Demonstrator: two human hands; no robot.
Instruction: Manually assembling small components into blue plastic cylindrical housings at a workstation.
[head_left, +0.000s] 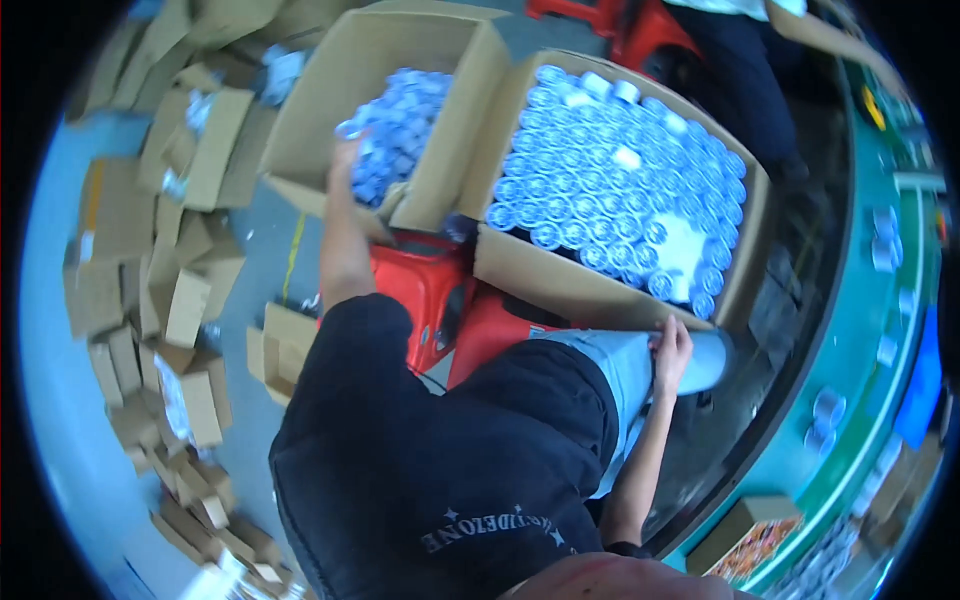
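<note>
At the upper left, my left hand point(346, 150) reaches over the near-left wall of a cardboard box point(318, 95). A round, whitish-blue cap point(348, 130) shows at its fingertips, though the fingers are somewhat blurred. Inside that box lies a loose heap of small bluish-white caps point(405, 125). To its right, a second cardboard box point(590, 280) holds many clear round containers point(590, 170) standing packed in rows, with a pale flat patch among them at the near right. My right hand point(671, 350), fingers stretched, rests by this box's near edge, above my thigh, and holds nothing visible.
Red plastic stools point(415, 300) stand under the boxes. Opened cardboard boxes point(190, 300) pile up on the left. A green conveyor point(870, 330) with a few clear containers runs along the right. Another person point(740, 70) stands at the far right, one arm over the conveyor.
</note>
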